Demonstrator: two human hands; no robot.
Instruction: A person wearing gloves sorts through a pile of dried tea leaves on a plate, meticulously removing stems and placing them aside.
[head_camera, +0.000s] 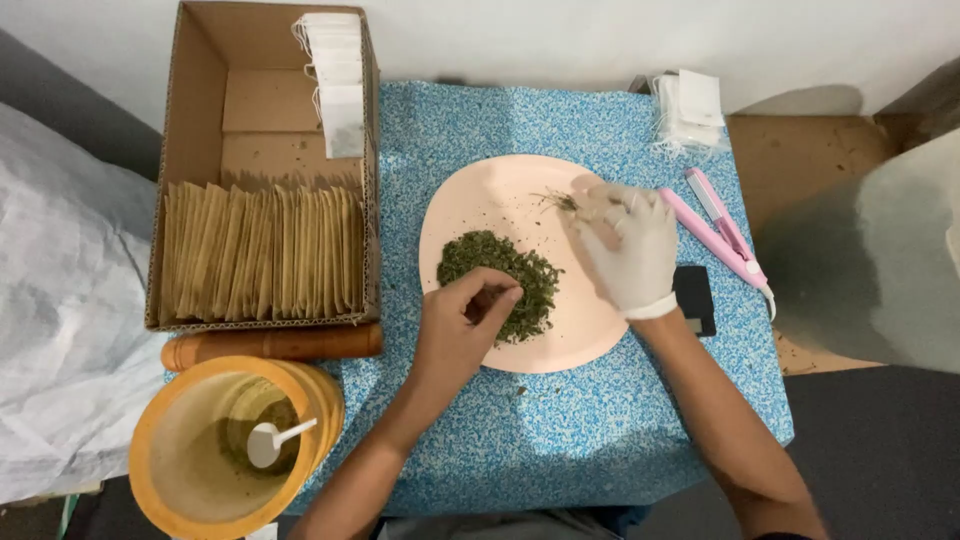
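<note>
Dried green herb pile (503, 277) lies on pink round plate (520, 200), lower-left part of plate, approx. centre of worktop (560, 430) w/ blue speckled cover. A few loose herb stems (556, 200) sit at plate's upper-right area.

Left hand (458, 325), bare: fingers curled, tips pinched into near edge of herb pile; grip closed on a small pinch of herb.

Right hand (625, 245), white glove: over right side of plate, fingers bent toward loose stems; blurred, so cannot tell if grip is closed or open.

Right of plate, near right edge of worktop: pink flat clamp tool (718, 230), lying diagonally; small black device (694, 297) just beside gloved wrist. Far right corner: stack of white tea-bag sachets (688, 108).

Left edge of worktop: cardboard box (200, 110) w/ row of brown paper envelopes (262, 252) standing on edge, plus white sachets (335, 80) hung on its far right wall. Wooden pestle (270, 343) lies along box's near side. Near left corner: wooden mortar (190, 460) w/ white spoon (272, 440) inside
</note>
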